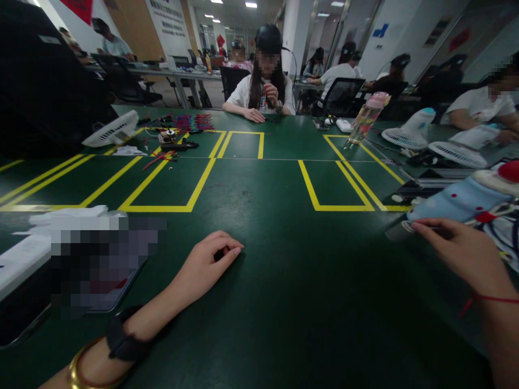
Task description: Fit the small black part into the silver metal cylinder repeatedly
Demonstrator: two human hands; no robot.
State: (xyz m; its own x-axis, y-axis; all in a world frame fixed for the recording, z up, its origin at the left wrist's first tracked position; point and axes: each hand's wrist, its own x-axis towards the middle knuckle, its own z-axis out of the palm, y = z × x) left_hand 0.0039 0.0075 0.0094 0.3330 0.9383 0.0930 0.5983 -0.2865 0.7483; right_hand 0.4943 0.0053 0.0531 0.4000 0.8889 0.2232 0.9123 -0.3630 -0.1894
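Pinches one end of a grey cylinder (396,231) between the thumb and fingertips of the right hand (462,248), at the right side of the green table (284,302); probably held so because a slim end suits fingertips better than a full palm. Looks smooth and dark, paler near the grip; too dim to tell plastic from metal. Rests the left hand (206,262) on the tabletop, loosely curled and relaxed, with no object visible in the fingers, well apart from the cylinder; perhaps laid there for support. Wears a black watch (126,336) and a shiny golden bangle (77,370) on the left wrist, a thin red cord (492,298) on the right.

Just beside the right hand, a soft, rounded blue pouch (450,197) with red dots and a striped cloth (503,237), seemingly set aside to leave room. Near the left forearm, a flat slab (132,286) and white packaging (77,213), both partly blurred out. Farther off, straight strips of yellow tape (156,209), apparently to mark off places; thin tangled wires (197,123), white fans (115,128) with slatted grilles, a clear bottle (365,119) with a pink lid. Across the table, a seated co-worker (243,89).
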